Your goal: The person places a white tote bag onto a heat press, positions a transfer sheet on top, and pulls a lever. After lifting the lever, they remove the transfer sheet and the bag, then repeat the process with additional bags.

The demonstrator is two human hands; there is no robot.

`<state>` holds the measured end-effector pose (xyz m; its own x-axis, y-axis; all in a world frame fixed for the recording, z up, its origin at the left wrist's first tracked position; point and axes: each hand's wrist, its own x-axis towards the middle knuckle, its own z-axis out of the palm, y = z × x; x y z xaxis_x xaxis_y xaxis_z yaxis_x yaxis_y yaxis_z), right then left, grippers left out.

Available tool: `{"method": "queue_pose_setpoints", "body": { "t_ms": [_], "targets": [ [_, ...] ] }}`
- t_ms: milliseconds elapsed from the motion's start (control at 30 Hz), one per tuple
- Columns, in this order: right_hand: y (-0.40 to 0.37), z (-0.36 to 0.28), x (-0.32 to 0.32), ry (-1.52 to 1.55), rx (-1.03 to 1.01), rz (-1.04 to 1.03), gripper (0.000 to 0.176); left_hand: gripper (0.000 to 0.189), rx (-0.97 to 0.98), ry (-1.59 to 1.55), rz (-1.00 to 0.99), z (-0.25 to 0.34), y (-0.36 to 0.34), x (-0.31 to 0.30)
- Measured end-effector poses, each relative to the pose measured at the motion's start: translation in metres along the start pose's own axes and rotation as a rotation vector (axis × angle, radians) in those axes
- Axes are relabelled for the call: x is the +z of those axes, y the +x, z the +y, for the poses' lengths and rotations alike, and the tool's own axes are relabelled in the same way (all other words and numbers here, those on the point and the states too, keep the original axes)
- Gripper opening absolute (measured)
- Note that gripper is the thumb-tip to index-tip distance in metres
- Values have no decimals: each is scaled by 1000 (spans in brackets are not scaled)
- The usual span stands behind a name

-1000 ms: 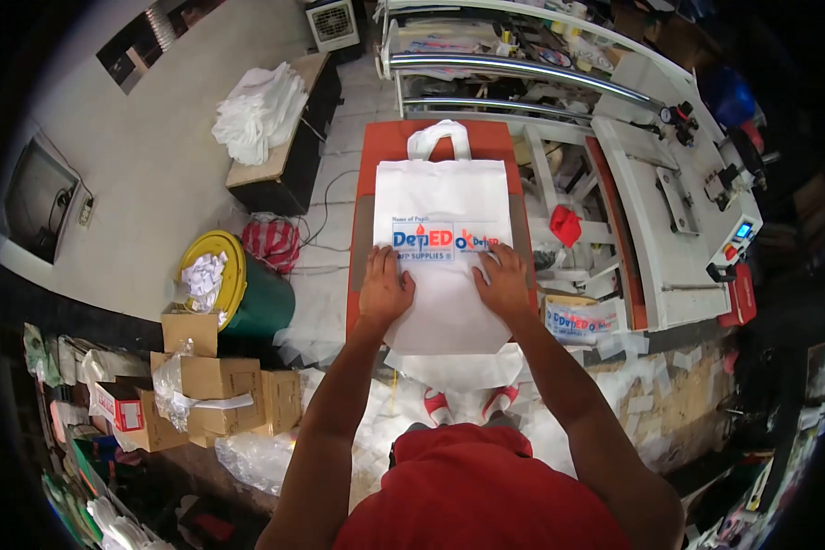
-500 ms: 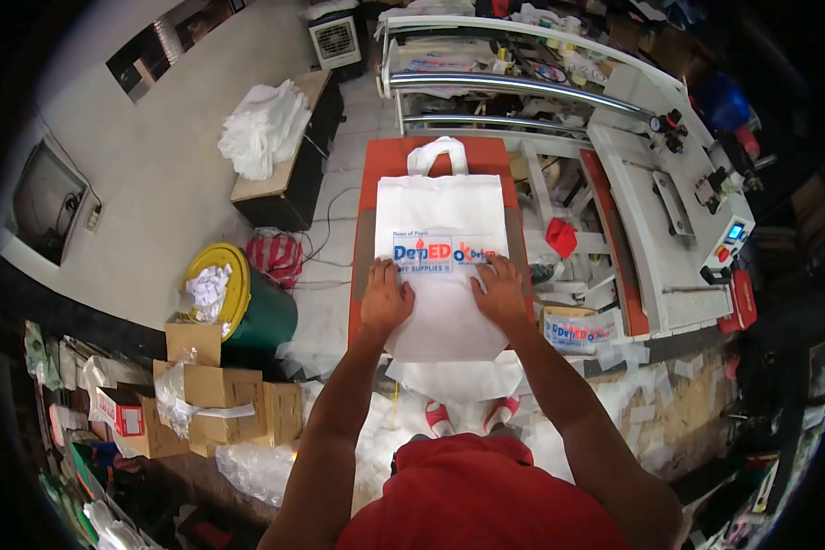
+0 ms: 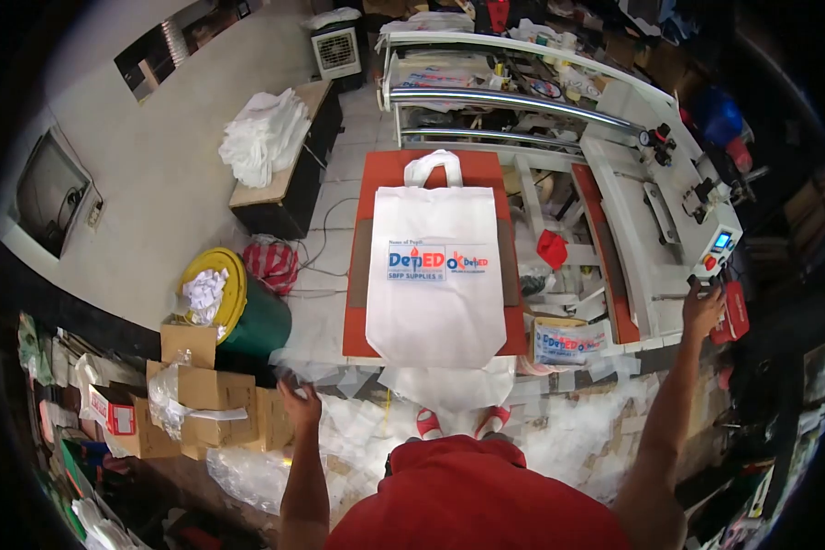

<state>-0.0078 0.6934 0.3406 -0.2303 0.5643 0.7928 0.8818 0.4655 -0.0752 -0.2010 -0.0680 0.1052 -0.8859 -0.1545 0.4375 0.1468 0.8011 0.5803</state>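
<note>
While the bag [image 3: 435, 275] lies lengthwise, handles [image 3: 433, 168] pointing away, left hand [image 3: 300, 403] hangs spread; right hand [image 3: 703, 307] grip unclear.

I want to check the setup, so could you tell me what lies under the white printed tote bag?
The white printed non-woven tote bag lies flat on an orange-red rectangular platen, with grey strips showing beside each edge. Whatever sits directly beneath the bag is covered.

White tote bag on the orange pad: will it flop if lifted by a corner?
Probably floppy: the white tote bag lies thin and flat, its handle limp on the orange pad. Likely light, so a push may slide or wrinkle it.
</note>
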Motion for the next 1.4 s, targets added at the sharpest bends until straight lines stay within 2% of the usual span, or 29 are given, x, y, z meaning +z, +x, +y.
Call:
{"method": "queue_pose_setpoints", "body": {
  "t_ms": [67,100,133,167,200,267,300,333,433,467,533,567,667,800,900,1067,1167,1400],
  "targets": [
    [13,60,56,125,-196,-102,48,40,-119,106,-128,-32,-52,-13],
    [12,70,71,126,-198,-99,48,39,-152,133,-228,-53,-78,-18],
    [12,77,82,138,-257,-198,45,35,-48,207,-188,-80,-113,-15],
    [14,82,84,149,-314,-296,42,32,-142,220,-353,-77,-129,-28],
    [18,80,82,146,-312,-291,42,32,-207,151,-385,-83,-145,-31],
    [22,70,78,181,-258,-381,32,33,-164,99,-295,-84,-147,-24],
    [24,65,76,220,-209,-447,30,34,-114,71,-246,-66,-132,-21],
    [22,64,77,216,-212,-450,30,34,-69,44,-197,-24,-97,-19],
    [12,60,91,177,-164,-358,34,37,90,-128,-240,73,-4,3],
    [9,59,90,188,-170,-364,34,41,264,-221,-175,100,19,17],
    [7,61,89,162,-179,-370,41,47,406,-241,-258,151,57,39],
    [11,61,87,133,-144,-474,46,48,467,-220,-291,162,69,57],
    [12,68,98,64,-151,-498,54,51,555,-118,-349,196,88,88],
    [12,59,86,82,-117,-555,57,57,602,106,-393,206,94,110],
    [14,58,85,108,-87,-576,57,58,583,157,-422,204,95,115],
    [8,44,70,199,-39,-521,57,57,574,145,-419,198,91,117],
    [9,50,80,155,-116,-488,57,58,561,135,-436,198,91,118],
    [9,52,83,159,-86,-506,59,60,551,109,-432,197,91,120]
  ]
}}
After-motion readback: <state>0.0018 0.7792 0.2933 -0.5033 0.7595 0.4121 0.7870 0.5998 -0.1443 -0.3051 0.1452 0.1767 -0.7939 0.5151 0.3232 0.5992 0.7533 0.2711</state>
